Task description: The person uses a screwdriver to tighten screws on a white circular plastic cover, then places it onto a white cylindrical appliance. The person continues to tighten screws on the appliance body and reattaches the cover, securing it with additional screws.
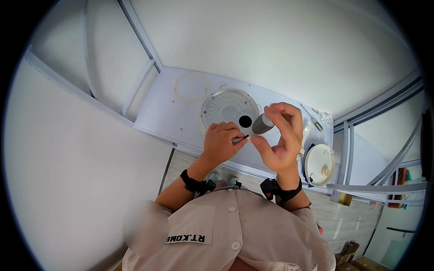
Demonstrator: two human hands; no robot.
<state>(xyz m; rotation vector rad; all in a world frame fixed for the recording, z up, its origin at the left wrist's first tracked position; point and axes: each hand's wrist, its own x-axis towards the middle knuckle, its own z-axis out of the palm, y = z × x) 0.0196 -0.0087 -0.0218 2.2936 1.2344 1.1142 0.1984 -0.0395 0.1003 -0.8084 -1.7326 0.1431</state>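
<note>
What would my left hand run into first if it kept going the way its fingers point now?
Most likely the grey cylinder held in your right hand. Your left hand holds a thin dark tool whose tip points right at it, though depth is hard to judge.

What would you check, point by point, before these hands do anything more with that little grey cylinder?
1. Right hand has the grey cylinder pinched between fingers and thumb: ok.
2. Left hand holds a thin dark-tipped tool aimed at the cylinder: ok.
3. Tool tip touching the cylinder: cannot tell.
4. Round metal plate lies flat on the white table: ok.
5. Pale ring lies apart from the plate: ok.
6. White round lid sits near the table's edge: cannot tell if stable.
</note>
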